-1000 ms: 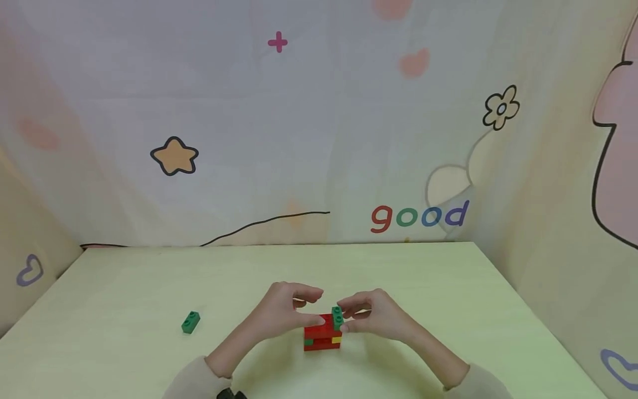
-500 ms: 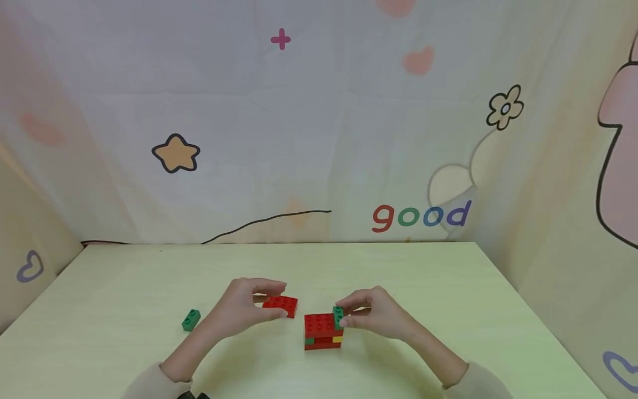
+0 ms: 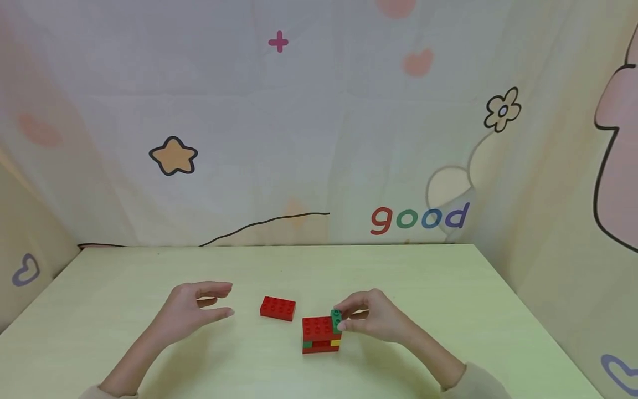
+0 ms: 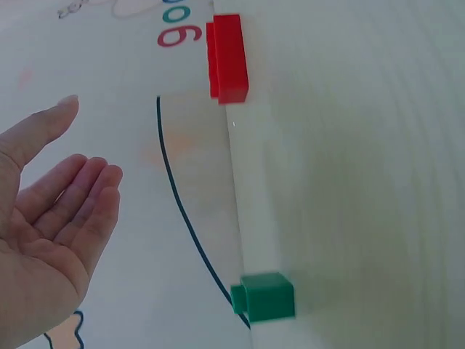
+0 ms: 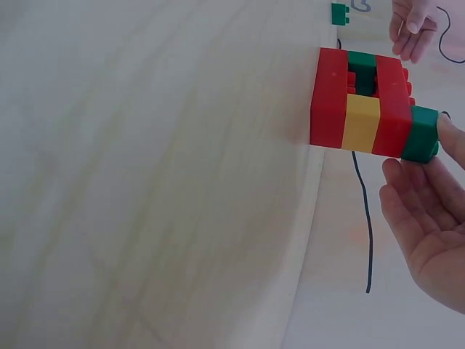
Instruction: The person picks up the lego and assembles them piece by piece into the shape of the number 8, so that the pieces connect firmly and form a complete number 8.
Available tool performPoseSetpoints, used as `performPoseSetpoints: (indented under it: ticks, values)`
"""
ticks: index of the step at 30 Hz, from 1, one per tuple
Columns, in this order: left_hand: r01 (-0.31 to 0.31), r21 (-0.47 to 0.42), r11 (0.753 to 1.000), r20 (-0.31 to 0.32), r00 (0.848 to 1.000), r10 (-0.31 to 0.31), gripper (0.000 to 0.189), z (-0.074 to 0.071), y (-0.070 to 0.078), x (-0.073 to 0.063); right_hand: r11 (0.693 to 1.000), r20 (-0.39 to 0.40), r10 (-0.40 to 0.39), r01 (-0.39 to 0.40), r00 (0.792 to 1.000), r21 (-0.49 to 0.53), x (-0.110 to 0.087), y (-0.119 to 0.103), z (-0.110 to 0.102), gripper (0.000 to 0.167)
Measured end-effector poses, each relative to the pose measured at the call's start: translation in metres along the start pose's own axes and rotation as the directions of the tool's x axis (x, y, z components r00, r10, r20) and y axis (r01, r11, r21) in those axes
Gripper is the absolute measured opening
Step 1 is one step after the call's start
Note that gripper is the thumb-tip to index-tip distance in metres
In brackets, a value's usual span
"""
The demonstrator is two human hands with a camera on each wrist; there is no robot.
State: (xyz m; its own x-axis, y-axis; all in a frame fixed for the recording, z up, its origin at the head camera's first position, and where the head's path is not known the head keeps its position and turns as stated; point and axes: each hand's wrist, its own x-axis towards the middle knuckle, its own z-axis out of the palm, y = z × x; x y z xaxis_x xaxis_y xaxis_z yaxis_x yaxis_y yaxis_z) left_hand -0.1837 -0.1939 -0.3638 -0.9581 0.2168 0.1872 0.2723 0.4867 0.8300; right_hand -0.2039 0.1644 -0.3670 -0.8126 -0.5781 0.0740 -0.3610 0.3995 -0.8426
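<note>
A small build of red, green and yellow bricks (image 3: 316, 331) stands on the table, with red bricks at bottom and top. On the right end of its upper red brick sits a green two-stud brick (image 3: 336, 320). My right hand (image 3: 371, 316) pinches that green brick between thumb and fingers. Away to the left, my left hand (image 3: 191, 311) hovers over the table, fingers extended, thumb apart, holding nothing. A second green brick (image 4: 269, 298) lies below it in the left wrist view; in the head view the hand hides it.
A loose red eight-stud brick (image 3: 278, 308) lies on the pale table (image 3: 399, 266), between the left hand and the build. Behind the table hangs a printed cloth backdrop (image 3: 279, 138).
My left hand has moved left, from beside the build past the loose red brick, uncovering that brick in the head view. The right hand keeps its hold at the build.
</note>
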Motion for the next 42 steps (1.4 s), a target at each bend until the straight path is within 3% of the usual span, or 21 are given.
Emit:
performPoseSetpoints:
  ticks: [11,17,23,28,34,42]
  values:
    - [-0.004,0.048,0.999,0.004,1.0,0.004,0.051,-0.026,-0.026,-0.013,1.0,0.001,0.018,-0.018,1.0,0.003,0.002,0.002,0.001,0.029]
    - [-0.01,0.098,0.995,0.061,0.998,0.004,0.051,-0.039,-0.04,-0.014,0.999,0.004,0.033,-0.032,0.999,-0.013,0.002,0.001,0.0,0.028]
    - [0.023,0.139,0.99,0.125,0.991,-0.041,0.053,-0.05,-0.053,-0.013,0.999,0.0,0.044,-0.044,0.999,-0.008,0.002,0.002,-0.001,0.029]
    - [0.009,0.148,0.989,0.189,0.981,-0.037,0.053,-0.058,-0.061,-0.012,0.999,0.001,0.044,-0.044,0.999,0.003,0.002,0.004,0.0,0.029]
    - [-0.034,0.151,0.988,0.282,0.959,-0.01,0.052,-0.062,-0.066,-0.009,0.999,-0.007,0.05,-0.05,0.999,0.009,0.001,0.004,0.001,0.03]
    - [-0.052,0.152,0.987,0.348,0.938,-0.004,0.046,-0.061,-0.072,-0.004,0.999,-0.015,0.052,-0.052,0.999,0.01,-0.001,0.002,0.001,0.031]
